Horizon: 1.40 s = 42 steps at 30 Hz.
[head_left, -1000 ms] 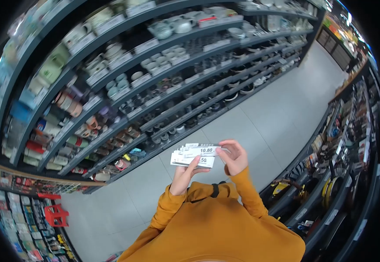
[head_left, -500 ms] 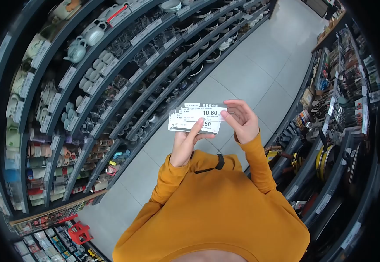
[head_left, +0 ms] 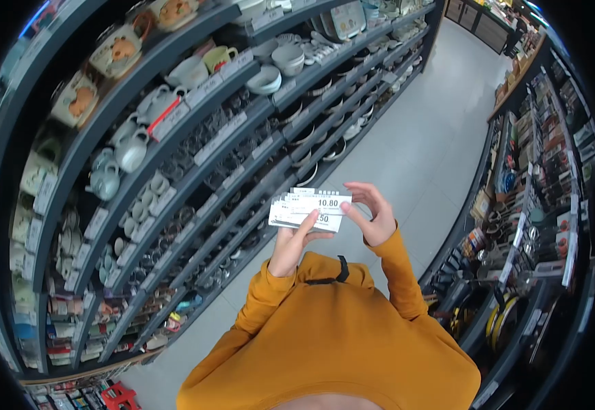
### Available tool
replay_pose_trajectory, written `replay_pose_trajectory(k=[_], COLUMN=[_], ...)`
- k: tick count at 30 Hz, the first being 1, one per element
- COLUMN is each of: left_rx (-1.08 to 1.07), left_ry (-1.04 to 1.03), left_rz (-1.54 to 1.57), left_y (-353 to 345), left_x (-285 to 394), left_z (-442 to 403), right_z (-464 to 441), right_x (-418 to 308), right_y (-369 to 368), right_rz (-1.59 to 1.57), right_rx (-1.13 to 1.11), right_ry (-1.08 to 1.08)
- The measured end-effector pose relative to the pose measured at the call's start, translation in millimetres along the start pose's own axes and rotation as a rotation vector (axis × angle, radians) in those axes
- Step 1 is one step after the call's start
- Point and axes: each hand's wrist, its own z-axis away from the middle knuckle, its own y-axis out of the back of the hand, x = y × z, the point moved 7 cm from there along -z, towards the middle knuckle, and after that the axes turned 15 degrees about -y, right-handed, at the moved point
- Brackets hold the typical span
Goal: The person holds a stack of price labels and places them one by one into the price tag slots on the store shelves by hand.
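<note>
A fanned stack of white price labels (head_left: 305, 214) is held in front of my chest. The top one reads 10.80, and a lower one shows .50. My left hand (head_left: 293, 245) grips the stack from below, its thumb pressed on the front and fingers behind. At the right end of the top label, my right hand (head_left: 375, 217) pinches the edge between thumb and fingers. The fingers behind the labels are partly hidden.
On the left, curved shelves (head_left: 174, 137) carry teapots (head_left: 132, 149), bowls (head_left: 288, 59), cups and glasses. Kitchen utensils and pans fill the right-hand shelves (head_left: 516, 253). A tiled aisle (head_left: 407, 150) runs between them. A red plastic item (head_left: 118, 395) is at lower left.
The view has tilted up and turned, so the shelves and labels sit lower in the picture. Both hands keep the same hold on the price labels.
</note>
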Motion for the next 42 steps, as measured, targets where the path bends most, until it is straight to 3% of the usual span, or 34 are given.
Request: replay_pose_trajectory(k=[5, 14, 18, 20, 22, 28, 34, 37, 42], left_rx=[-0.034, 0.213, 0.412, 0.463, 0.489, 0.625, 0.777, 0.820, 0.844], left_ry=[0.065, 0.024, -0.026, -0.048, -0.060, -0.161, -0.279, -0.314, -0.377], left_rz=[-0.052, -0.051, -0.045, 0.057, 0.146, 0.037, 0.013, 0.023, 0.030], left_y=[-0.8, -25.5, -53.3, -81.2, -103.3, -140.0, -149.8, -151.0, -153.9], left_x=[-26.2, -77.4, -106.6, -119.2, -130.2, -125.8, -127.4, -136.3, -136.7], left_z=[-62.0, -171.8, -218.5, -234.9, -256.5, -284.4, -284.1, -284.3, -294.4], right_z=[-68.4, -260.1, -380.0, -427.7, -477.6, -565.0, -578.5, -578.5, -569.6], right_x=[20.3, 57.7, 62.1, 36.3, 31.8, 54.9, 82.7, 80.1, 79.4], right_y=[15.2, 92.2, 115.5, 118.3, 115.6, 70.8, 35.3, 35.5, 37.3], right_rz=[-0.085, -0.100, 0.031, 0.373, 0.470, 0.616, 0.635, 0.698, 0.684], right_rx=[-0.157, -0.332, -0.454, -0.455, -0.463, -0.567, -0.800, -0.792, -0.755], right_ry=[-0.150, -0.222, -0.081, 0.190, 0.422, 0.410, 0.427, 0.434, 0.728])
